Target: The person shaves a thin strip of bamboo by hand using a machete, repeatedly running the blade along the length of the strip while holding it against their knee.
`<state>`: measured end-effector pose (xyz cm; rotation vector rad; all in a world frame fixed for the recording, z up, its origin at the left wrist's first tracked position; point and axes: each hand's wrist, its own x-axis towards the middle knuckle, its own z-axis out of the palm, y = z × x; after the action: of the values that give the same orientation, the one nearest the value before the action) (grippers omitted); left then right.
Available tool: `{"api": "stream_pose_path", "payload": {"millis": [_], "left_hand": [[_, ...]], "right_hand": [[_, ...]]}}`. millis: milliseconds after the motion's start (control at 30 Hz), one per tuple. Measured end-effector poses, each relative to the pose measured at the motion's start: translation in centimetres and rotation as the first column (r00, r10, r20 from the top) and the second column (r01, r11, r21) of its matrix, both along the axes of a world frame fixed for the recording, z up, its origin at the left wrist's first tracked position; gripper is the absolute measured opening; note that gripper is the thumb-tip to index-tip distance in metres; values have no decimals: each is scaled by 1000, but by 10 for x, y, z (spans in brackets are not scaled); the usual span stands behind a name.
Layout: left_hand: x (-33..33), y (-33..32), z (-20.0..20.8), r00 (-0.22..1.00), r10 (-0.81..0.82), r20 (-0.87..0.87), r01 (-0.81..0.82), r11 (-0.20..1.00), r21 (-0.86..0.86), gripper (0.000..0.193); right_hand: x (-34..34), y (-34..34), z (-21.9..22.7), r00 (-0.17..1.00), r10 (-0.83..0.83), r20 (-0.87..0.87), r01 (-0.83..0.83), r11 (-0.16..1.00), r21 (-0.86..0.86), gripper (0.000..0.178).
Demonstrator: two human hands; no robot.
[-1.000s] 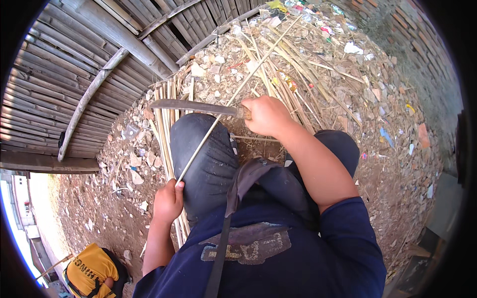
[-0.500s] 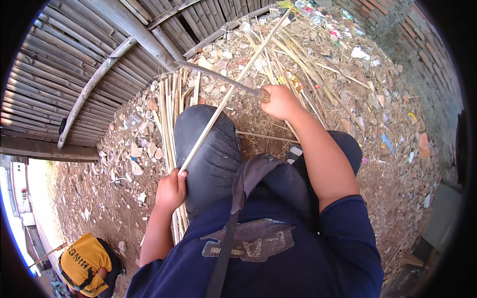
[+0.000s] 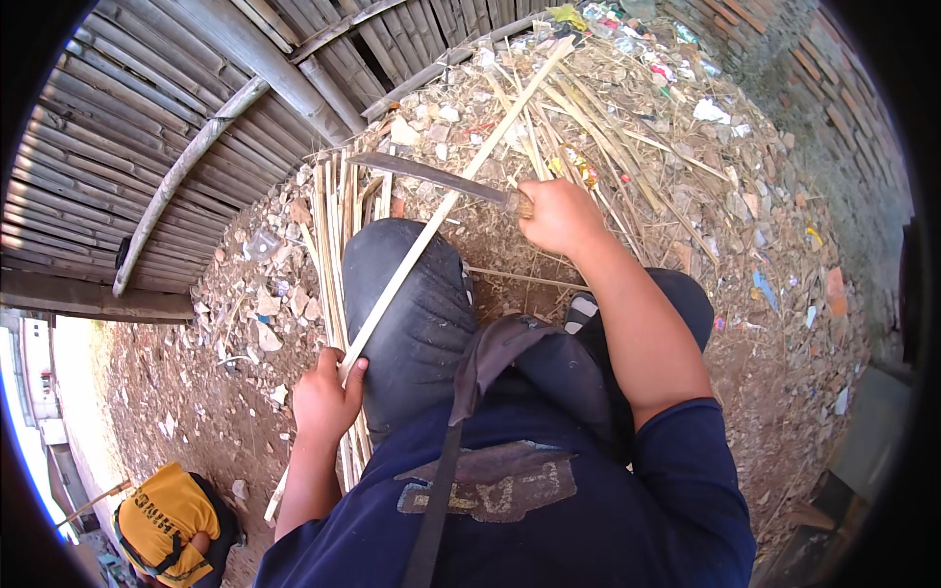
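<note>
Bamboo strip [image 3: 418, 252] is the piece in hand: its near end sits in the left hand [image 3: 326, 400], and it slants forward and to the right of that grip, over the left thigh [image 3: 431, 304], out to a far end that no hand supports. The left thumb and fingers are closed around it; the right hand [image 3: 564, 218] is wrapped just as fully around the handle of a long knife [image 3: 421, 172], whose blade points leftward from that grip and crosses the strip well ahead of the left hand. Whether the edge touches the strip, I cannot tell. With only one end held, the strip could twist or swing under pressure, letting the blade skid off or bite too deep and split it crooked. The worst risk seems to be a stroke running back along the strip, because the left thumb lies in line with it and the knee sits just below the crossing. Beyond the right hand, more strips [image 3: 608, 147] are strewn over rubble, and the strip's far tip could snag among them and jerk in the left grip. A loose strap [image 3: 495, 353] between the two forearms could catch an end too.
</note>
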<state>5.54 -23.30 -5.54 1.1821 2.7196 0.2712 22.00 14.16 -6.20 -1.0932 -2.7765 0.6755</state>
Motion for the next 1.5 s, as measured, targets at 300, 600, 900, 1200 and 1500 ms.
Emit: {"api": "stream_pose_path", "payload": {"millis": [300,600,900,1200,1500], "left_hand": [[-22,4,-21,991,-124,49,120,991,65,34],[-32,4,-33,980,-178,85,174,983,61,44],[-46,3,-25,972,-212,101,209,977,43,43],[-52,0,-30,971,-221,90,218,975,35,43],[-49,5,-21,956,-230,182,221,973,66,41]], "right_hand": [[-10,12,-16,998,22,-66,-37,970,-242,33],[-1,13,-26,999,29,-38,-30,999,-24,24],[-10,-22,8,978,174,113,-186,977,107,26],[-1,-12,-11,991,34,-127,-24,997,75,22],[2,4,0,986,-159,-56,150,979,-137,36]]}}
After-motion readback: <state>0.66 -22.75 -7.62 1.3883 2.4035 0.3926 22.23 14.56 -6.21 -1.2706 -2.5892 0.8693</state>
